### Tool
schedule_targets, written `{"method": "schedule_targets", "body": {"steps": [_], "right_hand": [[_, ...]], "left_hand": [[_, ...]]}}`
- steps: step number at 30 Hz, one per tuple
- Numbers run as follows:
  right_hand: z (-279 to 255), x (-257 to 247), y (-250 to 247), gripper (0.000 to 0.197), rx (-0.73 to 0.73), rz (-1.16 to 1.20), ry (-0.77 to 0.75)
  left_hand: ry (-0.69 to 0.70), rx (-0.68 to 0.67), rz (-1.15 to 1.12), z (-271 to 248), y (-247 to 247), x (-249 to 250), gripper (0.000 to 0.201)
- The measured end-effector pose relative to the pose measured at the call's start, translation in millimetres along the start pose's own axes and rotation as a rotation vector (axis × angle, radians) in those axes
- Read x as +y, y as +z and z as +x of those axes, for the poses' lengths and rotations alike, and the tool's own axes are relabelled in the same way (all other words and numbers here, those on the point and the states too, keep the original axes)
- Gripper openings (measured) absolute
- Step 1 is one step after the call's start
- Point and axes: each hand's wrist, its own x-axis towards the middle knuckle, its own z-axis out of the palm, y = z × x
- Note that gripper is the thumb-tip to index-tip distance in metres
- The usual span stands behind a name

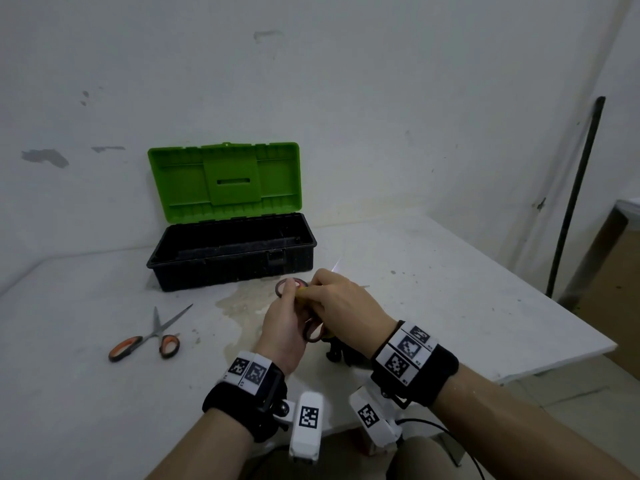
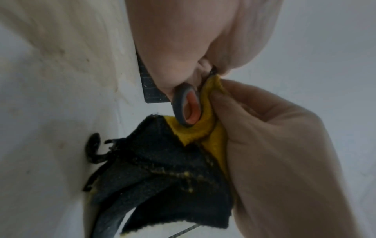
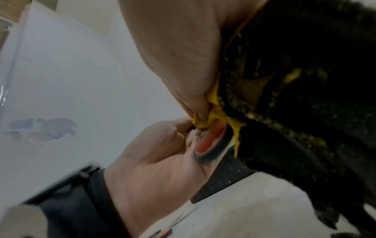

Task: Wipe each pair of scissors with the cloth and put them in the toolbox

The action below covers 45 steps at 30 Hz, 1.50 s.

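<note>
Over the table's middle, my left hand (image 1: 285, 306) grips a pair of grey-and-orange scissors (image 1: 313, 332) by the handles, blades pointing away towards the toolbox. My right hand (image 1: 332, 296) pinches a yellow-and-black cloth (image 2: 211, 128) around the scissors just past the handle loop (image 2: 187, 106). The rest of the cloth (image 3: 305, 112) hangs below the hands. A second pair of scissors (image 1: 149, 337) with orange handles lies partly spread on the table to the left. The black toolbox (image 1: 232, 251) stands behind with its green lid (image 1: 225, 181) raised.
The white table (image 1: 450, 289) has a brownish stain (image 1: 239, 303) in front of the toolbox and ends at a right edge (image 1: 571, 355). A dark pole (image 1: 575, 199) leans against the wall on the right. A cardboard box (image 1: 609, 271) sits beyond it.
</note>
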Motion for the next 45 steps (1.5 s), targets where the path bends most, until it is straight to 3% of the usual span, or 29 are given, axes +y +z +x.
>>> {"method": "schedule_targets", "body": {"steps": [5, 11, 17, 22, 28, 35, 40, 45], "right_hand": [[4, 7, -3, 0.019, -0.019, -0.053, 0.1], [-1, 1, -3, 0.025, -0.058, 0.017, 0.063], [4, 22, -20, 0.024, 0.114, 0.079, 0.17], [-2, 13, 0, 0.023, 0.022, 0.03, 0.153], [-8, 9, -3, 0.026, -0.109, 0.035, 0.033], [-9, 11, 2, 0.019, -0.143, -0.055, -0.03], [-7, 16, 1, 0.026, -0.139, -0.06, 0.028], [-6, 15, -1, 0.028, -0.109, -0.035, 0.066]], "left_hand": [[0.051, 0.015, 0.03, -1, -4, 3, 0.043], [0.035, 0.012, 0.074, -1, -2, 2, 0.043], [0.025, 0.08, 0.077, 2, -12, 6, 0.053], [-0.004, 0.065, 0.069, 2, -4, 2, 0.042], [-0.004, 0.077, 0.108, 1, -8, 4, 0.047], [-0.026, 0.049, 0.122, 0, -7, 5, 0.045], [-0.072, 0.084, 0.13, 4, -12, -2, 0.057], [-0.066, 0.102, 0.058, 3, -11, -5, 0.053]]}}
